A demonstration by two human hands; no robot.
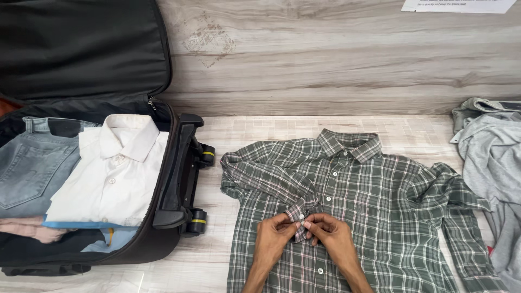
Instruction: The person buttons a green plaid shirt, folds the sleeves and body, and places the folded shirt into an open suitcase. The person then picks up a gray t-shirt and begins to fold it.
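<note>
A green plaid shirt (374, 201) is laid flat, front up, on the pale table (255, 127), collar toward the wall, with its sleeves folded loosely inward at both sides. Both hands are set at the button placket near the shirt's middle. The left hand (274, 234) is closed in a pinch on the placket edge, and the right hand (332, 233) is pinched beside it, a small white button (303, 217) being held between the fingertips of the two.

The shirt is judged light, soft and limp: no shape is kept once it is lifted, and creases are easily set. It is not fragile, though the buttons are small and call for a fingertip grip. For moving, it is best taken at the shoulders or collar, or supported under a fold; the placket is gripped only for buttoning.

To the left an open black suitcase (179, 179) is seen just beside the shirt, holding a folded white shirt (116, 173) on jeans (32, 163). Grey garments (496, 157) lie at the right edge.
</note>
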